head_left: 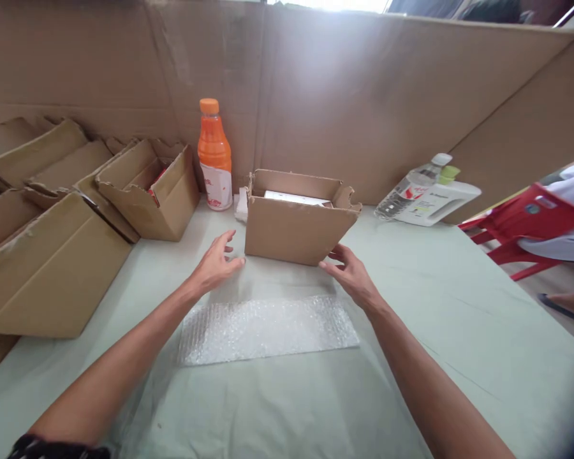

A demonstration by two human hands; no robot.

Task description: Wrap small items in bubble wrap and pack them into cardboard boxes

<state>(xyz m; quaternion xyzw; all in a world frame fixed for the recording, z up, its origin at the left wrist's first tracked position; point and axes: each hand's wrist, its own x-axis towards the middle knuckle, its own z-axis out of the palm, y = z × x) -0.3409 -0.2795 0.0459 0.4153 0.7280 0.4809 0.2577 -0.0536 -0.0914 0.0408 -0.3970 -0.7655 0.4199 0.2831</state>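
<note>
An open cardboard box (296, 233) stands upright near the back of the table, with a white packet or small box (296, 198) showing inside it. To its left is my left hand (217, 261), fingers apart, holding nothing and a little away from the cardboard. My right hand (350, 273) is at the box's lower right corner, thumb and fingers spread; whether it touches the box is hard to tell. Between my forearms a sheet of bubble wrap (270, 330) lies flat, nearer to me than the box.
Several open cardboard boxes (52, 268) crowd the left side. Behind stand an orange bottle (214, 156) and a cardboard wall (316, 89). A clear bottle (406, 191) and a white jug (442, 204) lean at the right back. Beyond the table's right edge, a person sits on a red chair (530, 220).
</note>
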